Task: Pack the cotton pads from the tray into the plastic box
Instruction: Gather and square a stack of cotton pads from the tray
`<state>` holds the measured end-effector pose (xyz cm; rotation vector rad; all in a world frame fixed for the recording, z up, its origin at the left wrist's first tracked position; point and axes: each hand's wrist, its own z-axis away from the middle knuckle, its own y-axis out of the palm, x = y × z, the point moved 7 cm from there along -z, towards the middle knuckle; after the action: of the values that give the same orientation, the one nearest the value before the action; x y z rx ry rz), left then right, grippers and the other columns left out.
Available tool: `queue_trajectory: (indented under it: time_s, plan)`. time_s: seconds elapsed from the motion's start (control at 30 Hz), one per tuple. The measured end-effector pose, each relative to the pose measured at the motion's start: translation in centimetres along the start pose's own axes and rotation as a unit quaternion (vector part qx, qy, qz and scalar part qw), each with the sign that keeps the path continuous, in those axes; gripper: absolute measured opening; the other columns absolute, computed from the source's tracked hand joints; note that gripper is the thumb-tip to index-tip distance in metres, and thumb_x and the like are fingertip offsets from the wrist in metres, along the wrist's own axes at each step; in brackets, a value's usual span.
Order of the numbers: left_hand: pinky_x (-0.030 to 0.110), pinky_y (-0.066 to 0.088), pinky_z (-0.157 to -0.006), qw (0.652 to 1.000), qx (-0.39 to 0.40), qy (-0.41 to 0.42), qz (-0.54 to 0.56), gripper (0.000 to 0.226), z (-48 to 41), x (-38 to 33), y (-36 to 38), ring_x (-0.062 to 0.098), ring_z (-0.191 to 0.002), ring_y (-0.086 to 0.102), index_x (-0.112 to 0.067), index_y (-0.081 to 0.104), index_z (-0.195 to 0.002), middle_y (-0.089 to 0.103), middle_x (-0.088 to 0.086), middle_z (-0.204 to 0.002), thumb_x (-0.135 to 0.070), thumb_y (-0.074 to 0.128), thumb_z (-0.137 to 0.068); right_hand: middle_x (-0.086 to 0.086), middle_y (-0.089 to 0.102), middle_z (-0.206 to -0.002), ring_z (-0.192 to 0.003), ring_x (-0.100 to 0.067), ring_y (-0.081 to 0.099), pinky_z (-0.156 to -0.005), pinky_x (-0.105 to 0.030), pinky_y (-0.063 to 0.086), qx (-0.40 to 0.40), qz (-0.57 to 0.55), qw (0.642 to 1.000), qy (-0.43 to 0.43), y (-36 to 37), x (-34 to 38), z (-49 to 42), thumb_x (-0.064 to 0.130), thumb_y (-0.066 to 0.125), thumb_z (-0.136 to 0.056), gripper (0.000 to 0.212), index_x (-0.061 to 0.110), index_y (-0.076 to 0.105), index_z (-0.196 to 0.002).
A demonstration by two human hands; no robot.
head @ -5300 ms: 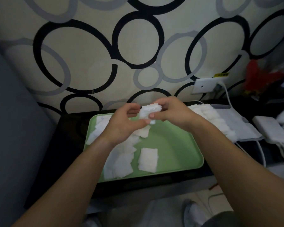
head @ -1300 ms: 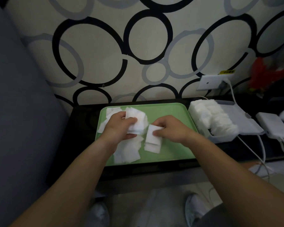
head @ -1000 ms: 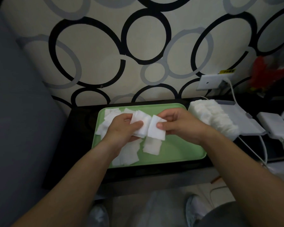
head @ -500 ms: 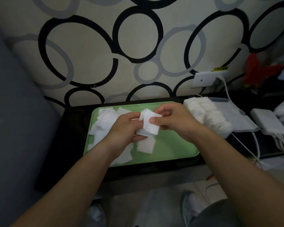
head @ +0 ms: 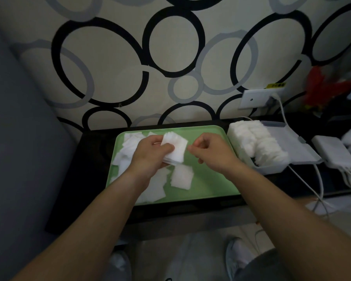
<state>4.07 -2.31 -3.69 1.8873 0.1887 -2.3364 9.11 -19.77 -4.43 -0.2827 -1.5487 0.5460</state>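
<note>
Pale flooring [head: 190,250] fills the bottom edge of the view, with two light shoes [head: 237,258] standing on it, and both bare forearms reach forward from there over a black surface [head: 89,179]. On that surface lies a green tray [head: 209,185], long side facing the person.

The left hand [head: 150,157] hovers over the left half of the tray, its fingers and thumb curled round a stack of cotton pads [head: 175,151], which it holds tilted above the green floor. The right hand [head: 213,155] is just beside the stack's right corner, fingers curled in toward the palm, thumb and forefinger close together, with nothing visible between them.

Below the hands, loose pads [head: 181,176] lie flat on the tray in a scattered, overlapping spread, and more pads [head: 130,145] are heaped toward its far left corner.

Just right of the tray stands the plastic box [head: 272,169], clear and open, its lid [head: 282,138] folded back to the right. A dense row of packed pads [head: 257,142] stands on edge inside it and rises above the rim.

Further right sits a white power adapter [head: 334,154] with a white cable [head: 320,185] trailing off the surface. Beyond, a white wall socket [head: 255,98] has a plug in it, something red [head: 322,90] shows in the far right corner, and the wallpaper [head: 109,63] carries black and grey rings. Grey upholstery [head: 18,138] borders the left side.
</note>
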Motion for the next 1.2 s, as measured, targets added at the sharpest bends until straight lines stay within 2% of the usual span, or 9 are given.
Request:
queue_trajectory:
  time_s: [0.07, 0.23, 0.33, 0.4, 0.5, 0.57, 0.7, 1.0, 1.2]
  plan:
    - [0.036, 0.059, -0.078, 1.0, -0.026, -0.002, 0.012, 0.014, -0.3, -0.1, -0.8, 0.019, -0.086, 0.067, -0.018, 0.065, -0.094, 0.069, 0.003, -0.092, -0.006, 0.059, -0.092, 0.007, 0.061, -0.081, -0.075, -0.015, 0.062, -0.067, -0.026, 0.048, 0.045, 0.124, 0.991, 0.014, 1.2, -1.1, 0.0, 0.031, 0.075, -0.084, 0.018, 0.019, 0.066, -0.093]
    - [0.039, 0.058, -0.081, 0.999, -0.029, 0.002, 0.014, 0.013, -0.4, -0.1, -1.2, 0.02, -0.082, 0.066, -0.015, 0.068, -0.091, 0.069, 0.003, -0.084, -0.006, 0.059, -0.092, -0.001, 0.047, -0.116, -0.102, -0.023, 0.054, -0.09, -0.04, 0.049, 0.136, 0.323, 0.936, 0.038, 4.0, -1.8, 0.5, 0.054, 0.077, -0.074, 0.06, 0.024, 0.053, -0.122]
    - [0.039, 0.058, -0.08, 1.0, -0.025, 0.002, 0.01, 0.011, -0.4, -0.1, -1.2, 0.021, -0.082, 0.067, -0.014, 0.068, -0.092, 0.069, 0.004, -0.084, -0.007, 0.06, -0.091, -0.004, 0.046, -0.115, -0.105, -0.026, 0.052, -0.092, -0.043, 0.049, 0.153, 0.363, 0.918, 0.045, 4.9, -1.7, 0.3, 0.058, 0.079, -0.068, 0.066, 0.022, 0.055, -0.118]
    - [0.038, 0.058, -0.078, 1.0, -0.025, 0.002, 0.007, 0.01, -0.5, 0.0, -1.4, 0.02, -0.081, 0.066, -0.013, 0.068, -0.092, 0.068, 0.004, -0.083, -0.007, 0.06, -0.091, -0.004, 0.049, -0.104, -0.099, -0.027, 0.052, -0.084, -0.038, 0.049, 0.168, 0.373, 0.911, 0.043, 5.5, -1.5, 0.3, 0.057, 0.08, -0.067, 0.052, 0.021, 0.058, -0.098]
    - [0.034, 0.059, -0.073, 1.0, -0.025, 0.001, 0.007, 0.012, -0.6, 0.0, -1.6, 0.02, -0.082, 0.067, -0.011, 0.068, -0.098, 0.069, 0.006, -0.088, -0.008, 0.059, -0.091, 0.002, 0.052, -0.077, -0.079, -0.023, 0.055, -0.064, -0.032, 0.043, 0.187, 0.366, 0.911, 0.033, 6.0, -1.0, 0.6, 0.047, 0.081, -0.069, 0.04, 0.021, 0.051, -0.071]
    - [0.033, 0.06, -0.072, 1.0, -0.023, 0.001, 0.008, 0.014, -0.6, -0.1, -1.7, 0.02, -0.082, 0.067, -0.009, 0.068, -0.102, 0.069, 0.007, -0.09, -0.008, 0.059, -0.092, 0.001, 0.058, -0.082, -0.08, -0.022, 0.057, -0.068, -0.032, 0.047, 0.199, 0.355, 0.913, 0.024, 6.2, -0.7, 0.7, 0.038, 0.082, -0.072, 0.034, 0.016, 0.059, -0.084]
    - [0.034, 0.059, -0.075, 0.999, -0.032, 0.001, 0.014, 0.016, -0.8, -0.1, -2.1, 0.018, -0.081, 0.067, -0.008, 0.067, -0.105, 0.068, 0.006, -0.088, -0.007, 0.059, -0.092, -0.007, 0.064, -0.106, -0.097, -0.025, 0.062, -0.081, -0.032, 0.05, 0.217, 0.331, 0.918, 0.014, 5.6, -0.4, 0.8, 0.027, 0.082, -0.075, 0.047, 0.007, 0.063, -0.113]
    - [0.033, 0.059, -0.073, 0.999, -0.031, -0.005, 0.01, 0.02, -0.9, 0.1, -2.1, 0.019, -0.086, 0.067, -0.01, 0.066, -0.111, 0.068, 0.005, -0.094, -0.009, 0.06, -0.092, 0.004, 0.061, -0.084, -0.073, -0.013, 0.057, -0.056, -0.023, 0.044, 0.245, 0.218, 0.944, 0.024, 3.9, -1.0, 0.6, 0.021, 0.077, -0.08, 0.016, 0.022, 0.061, -0.079]
    - [0.03, 0.059, -0.069, 1.0, -0.017, -0.008, 0.0, 0.014, -0.8, 0.2, -1.7, 0.017, -0.081, 0.068, -0.013, 0.067, -0.105, 0.068, 0.005, -0.093, -0.01, 0.06, -0.093, 0.001, 0.062, -0.092, -0.08, -0.015, 0.059, -0.06, -0.024, 0.047, 0.244, 0.094, 0.965, 0.032, 1.9, -1.2, 0.8, 0.017, 0.076, -0.083, 0.017, 0.022, 0.06, -0.087]
